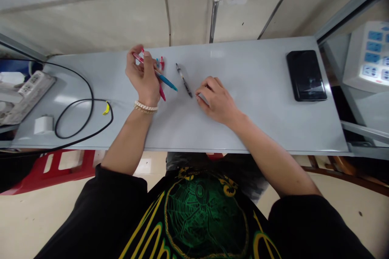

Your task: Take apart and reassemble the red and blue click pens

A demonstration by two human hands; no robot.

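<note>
My left hand [144,75], with a braided bracelet at its wrist, is closed around a pink pen [138,58] near the back of the table. The fingers and thumb hide much of this pen. Partly under and beside that hand lie a blue pen [166,80], another pink pen [162,92] and a small red piece [162,63], perhaps a pen's end. To their right, a clear pen with black parts [184,81] lies at a slant. My right hand [217,101] rests on the table just right of its tip, fingers curled in and no object visible in them.
A black phone-like device [306,75] lies at the right end of the grey table [258,73]. On the left are a power strip [30,89], a white charger [43,124] and a looped black cable [92,101] with a yellow tag. A wall borders the far edge.
</note>
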